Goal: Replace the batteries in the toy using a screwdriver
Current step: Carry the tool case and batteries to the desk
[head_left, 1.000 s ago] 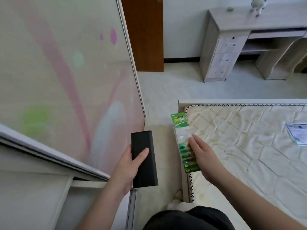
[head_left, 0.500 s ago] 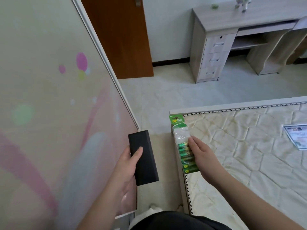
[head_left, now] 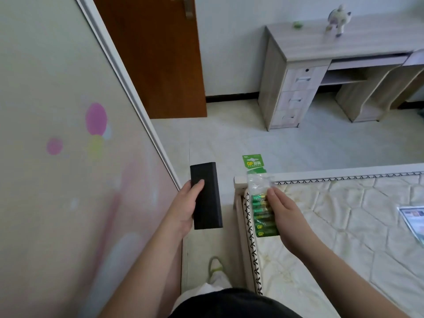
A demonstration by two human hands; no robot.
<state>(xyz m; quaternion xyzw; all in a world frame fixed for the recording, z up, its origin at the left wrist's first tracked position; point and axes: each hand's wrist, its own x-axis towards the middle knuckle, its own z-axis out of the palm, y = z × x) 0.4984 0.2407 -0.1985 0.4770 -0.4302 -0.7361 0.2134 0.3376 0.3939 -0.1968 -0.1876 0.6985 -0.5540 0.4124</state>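
Bedroom w/ desk (head_left: pixel 344 47) ahead, toy (head_left: pixel 337 22) on top. Left hand (head_left: pixel 183 210) grips black case (head_left: pixel 206 195), right hand (head_left: pixel 285 216) holds battery pack (head_left: pixel 260 198). Carry both over level, grip firm.

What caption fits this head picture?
Left hand holds a black case; right hand holds a battery pack.

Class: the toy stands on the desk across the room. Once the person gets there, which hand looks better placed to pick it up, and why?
Neither is free. The left hand grips a black case; the right hand holds the battery pack. Probably the right: it is already over the mattress and could drop the pack there.
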